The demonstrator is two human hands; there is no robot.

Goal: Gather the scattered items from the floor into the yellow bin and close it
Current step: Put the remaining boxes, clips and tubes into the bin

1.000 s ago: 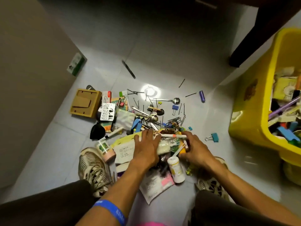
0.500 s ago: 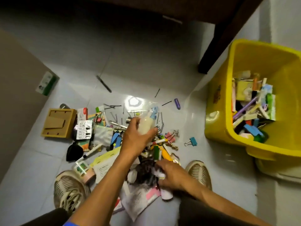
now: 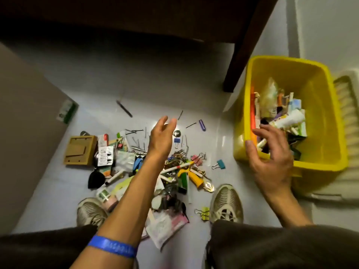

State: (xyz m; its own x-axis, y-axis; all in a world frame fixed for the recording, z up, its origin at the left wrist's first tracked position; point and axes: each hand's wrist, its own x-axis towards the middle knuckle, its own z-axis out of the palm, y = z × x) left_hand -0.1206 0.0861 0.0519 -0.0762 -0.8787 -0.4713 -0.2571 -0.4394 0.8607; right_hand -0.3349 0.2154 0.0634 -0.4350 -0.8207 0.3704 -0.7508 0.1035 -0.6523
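The yellow bin (image 3: 328, 105) stands open at the right, partly filled with tubes, packets and pens. My right hand (image 3: 272, 160) hovers over its near rim with fingers spread and nothing in its grasp. My left hand (image 3: 163, 136) is raised above the floor pile, open and empty. The pile (image 3: 171, 171) lies between my shoes: a yellow-handled tool (image 3: 191, 176), a marker (image 3: 116, 176), a blister pack (image 3: 104, 155), a cardboard box (image 3: 80, 150), a black pouch (image 3: 96, 178), papers (image 3: 165, 226), a spoon (image 3: 176, 133), hairpins and several binder clips.
A dark table leg (image 3: 239, 55) stands just left of the bin. A brown panel (image 3: 25, 117) borders the floor at the left. A pale ribbed object (image 3: 345, 117) sits against the bin's right side. My shoes (image 3: 226, 202) flank the pile. A purple clip (image 3: 202, 125) lies apart.
My left hand held a pale bottle half a second ago and is now empty. My right hand left the pile and moved over the bin. The view swung right.
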